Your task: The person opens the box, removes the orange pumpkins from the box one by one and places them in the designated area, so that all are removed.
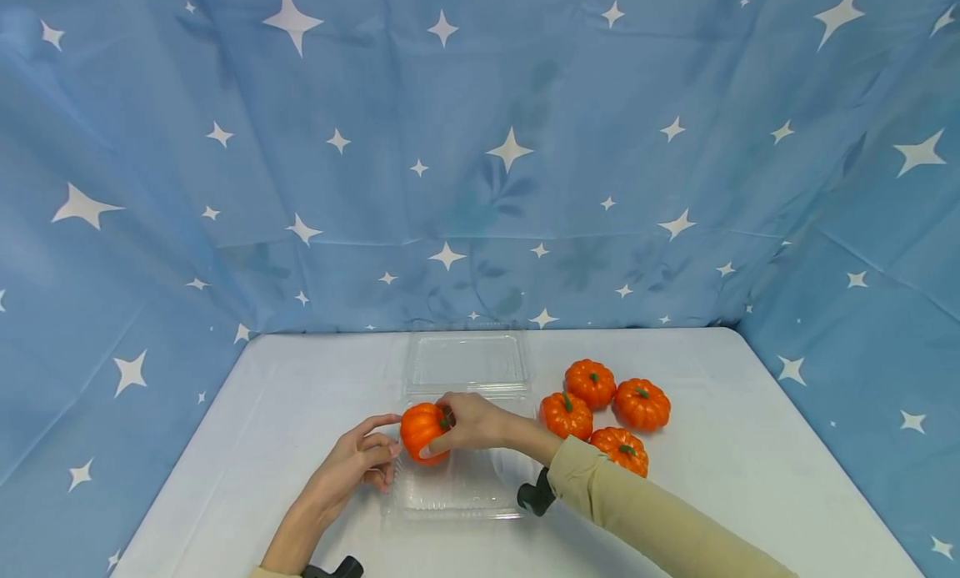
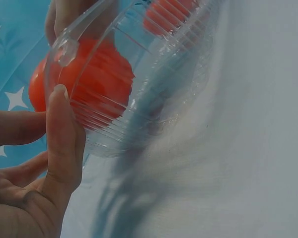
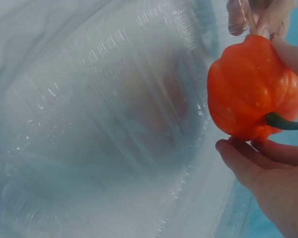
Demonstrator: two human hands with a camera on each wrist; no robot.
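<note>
A clear hinged plastic container (image 1: pixel 480 488) lies on the table, its lid (image 1: pixel 468 361) folded back away from me. My right hand (image 1: pixel 477 421) grips a small orange toy pumpkin (image 1: pixel 420 428) with a green stem, above the left side of the container's base. In the right wrist view, thumb and fingers hold the pumpkin (image 3: pixel 251 89) from opposite sides. My left hand (image 1: pixel 351 465) pinches the container's left rim; the left wrist view shows a finger (image 2: pixel 64 134) against the clear wall, close to the pumpkin (image 2: pixel 97 82).
Several more orange pumpkins (image 1: pixel 590 384) sit grouped to the right of the container, partly behind my right forearm. A white table (image 1: pixel 750 461) carries everything. Behind it hangs a blue curtain (image 1: pixel 480 186) with white stars.
</note>
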